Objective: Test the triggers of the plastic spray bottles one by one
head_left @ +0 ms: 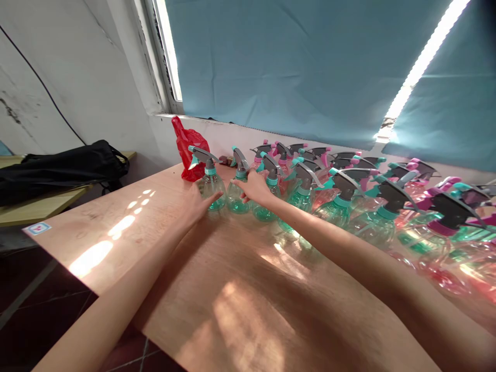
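Note:
At the left end of a row, a clear green spray bottle (211, 182) with a grey and turquoise trigger head stands upright on the table. My left hand (199, 202) cups its left side, thumb stretched across the front low down; the other fingers are partly hidden. Just right of it is a second green spray bottle (234, 199), also upright. My right hand (256, 186) is closed about the right side of this bottle near its neck, fingers bent. A third green spray bottle (265, 211) stands right behind my right wrist.
Many more spray bottles (341, 201), with turquoise or pink heads, crowd the wooden table (217, 279) toward the right. A red plastic bag (189, 142) sits at the back by the wall. A black bag (65, 163) lies on a separate yellowish surface at left.

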A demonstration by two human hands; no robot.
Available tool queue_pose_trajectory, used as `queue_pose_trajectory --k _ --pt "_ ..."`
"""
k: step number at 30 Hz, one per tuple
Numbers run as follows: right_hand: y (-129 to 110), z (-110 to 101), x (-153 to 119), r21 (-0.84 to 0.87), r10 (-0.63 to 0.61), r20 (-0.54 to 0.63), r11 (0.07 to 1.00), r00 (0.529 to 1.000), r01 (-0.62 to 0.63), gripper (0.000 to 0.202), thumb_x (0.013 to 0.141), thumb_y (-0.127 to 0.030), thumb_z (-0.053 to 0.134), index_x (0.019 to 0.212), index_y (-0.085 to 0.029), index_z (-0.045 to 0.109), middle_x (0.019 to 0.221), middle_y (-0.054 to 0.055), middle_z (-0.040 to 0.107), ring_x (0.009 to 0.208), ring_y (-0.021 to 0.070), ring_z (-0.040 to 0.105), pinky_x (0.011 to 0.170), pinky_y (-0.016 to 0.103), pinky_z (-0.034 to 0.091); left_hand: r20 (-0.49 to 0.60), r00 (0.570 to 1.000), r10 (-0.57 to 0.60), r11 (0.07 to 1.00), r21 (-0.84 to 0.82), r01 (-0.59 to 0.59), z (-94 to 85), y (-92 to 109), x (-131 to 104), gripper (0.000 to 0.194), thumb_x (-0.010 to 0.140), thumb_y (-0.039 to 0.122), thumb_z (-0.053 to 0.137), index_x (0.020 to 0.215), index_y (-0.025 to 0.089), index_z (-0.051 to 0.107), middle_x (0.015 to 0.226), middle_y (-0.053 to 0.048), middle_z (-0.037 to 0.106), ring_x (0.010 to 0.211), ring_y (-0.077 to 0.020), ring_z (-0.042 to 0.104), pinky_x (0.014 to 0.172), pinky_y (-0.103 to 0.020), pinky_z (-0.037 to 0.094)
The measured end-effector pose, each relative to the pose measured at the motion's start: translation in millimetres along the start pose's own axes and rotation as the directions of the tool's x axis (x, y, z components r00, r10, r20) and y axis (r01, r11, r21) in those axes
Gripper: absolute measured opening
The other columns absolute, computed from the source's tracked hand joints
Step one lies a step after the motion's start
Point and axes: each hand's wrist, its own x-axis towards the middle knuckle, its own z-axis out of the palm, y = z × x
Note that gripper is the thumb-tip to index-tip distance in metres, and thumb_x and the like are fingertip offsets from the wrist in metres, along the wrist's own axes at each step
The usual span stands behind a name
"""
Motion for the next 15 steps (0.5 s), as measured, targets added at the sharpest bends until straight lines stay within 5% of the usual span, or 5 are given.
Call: queue_pose_trajectory --k 4,7,15 --pt "-1 -1 0 -0.023 0.044 0.063 0.999 0.997 -0.043 0.036 0.093 -0.035 0.058 0.123 -0.015 0.055 0.116 0.009 0.062 0.093 0.0203 0.065 0.077 0.04 0.056 0.006 1.0 0.001 1.0 0.002 -0.001 0.0 0 0 0.071 0.076 0.052 0.074 0.129 0.012 0.047 0.129 -0.02 0.058 0.118 -0.0327 0.057 0.096 -0.044 0.045" --pt "-1 -3 0 -0.05 0.049 0.106 0.998 0.993 -0.044 0.034 0.092 -0.033 0.059 0.122 -0.016 0.056 0.124 0.009 0.059 0.105 0.0226 0.062 0.086 0.044 0.053 0.019 1.0 -0.008 1.0 0.011 0.007 -1.1 3 -1 0.071 0.077 0.051 0.073 0.13 0.012 0.047 0.13 -0.02 0.057 0.118 -0.0327 0.057 0.096 -0.044 0.045" --pt "1 -13 -21 -0.093 -0.16 0.205 0.979 0.966 0.182 0.057 0.091 -0.035 0.06 0.138 -0.012 0.038 0.093 0.012 0.067 0.051 0.0141 0.06 0.044 0.028 0.049 0.008 0.999 -0.042 0.996 0.085 0.041 -24.7 23 -24 0.079 0.076 0.051 0.072 0.138 0.013 0.041 0.137 -0.021 0.049 0.126 -0.0375 0.048 0.102 -0.052 0.038"
